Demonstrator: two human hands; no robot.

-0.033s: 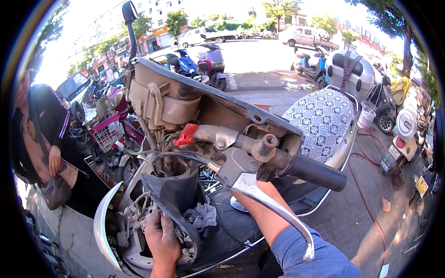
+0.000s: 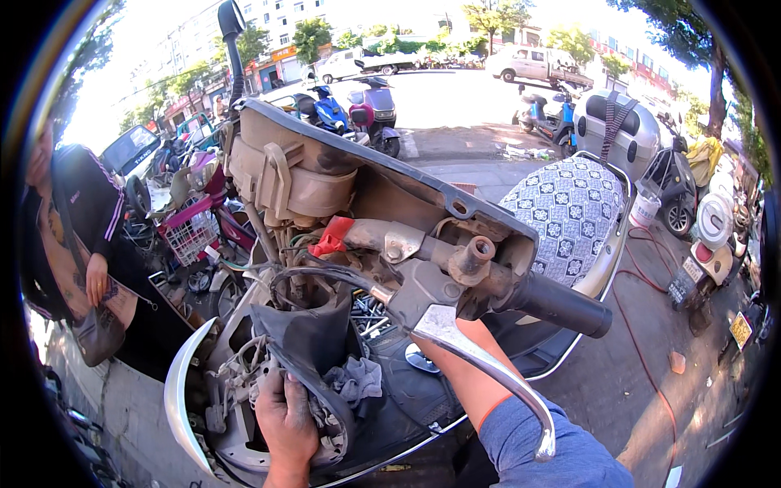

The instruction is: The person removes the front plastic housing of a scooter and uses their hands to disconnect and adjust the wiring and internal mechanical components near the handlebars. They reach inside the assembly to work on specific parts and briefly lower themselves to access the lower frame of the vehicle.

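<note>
My left hand is closed on the inner front panel of a partly dismantled scooter, among its wires and fittings. A crumpled grey rag lies just right of it. My right forearm reaches up behind the chrome brake lever; that hand is hidden under the bare handlebar, which has a black grip and a red wrapping. The tan headlamp housing sits tilted above, and loose bolts show below the bar.
A person in a dark striped jacket stands close at my left, beside a pink bike with a basket. The patterned seat and a silver top box are at right, with a red hose, a bucket and parked scooters.
The handlebar, headlamp housing and seat sit very slightly further right in the picture. My hands show no clear change.
</note>
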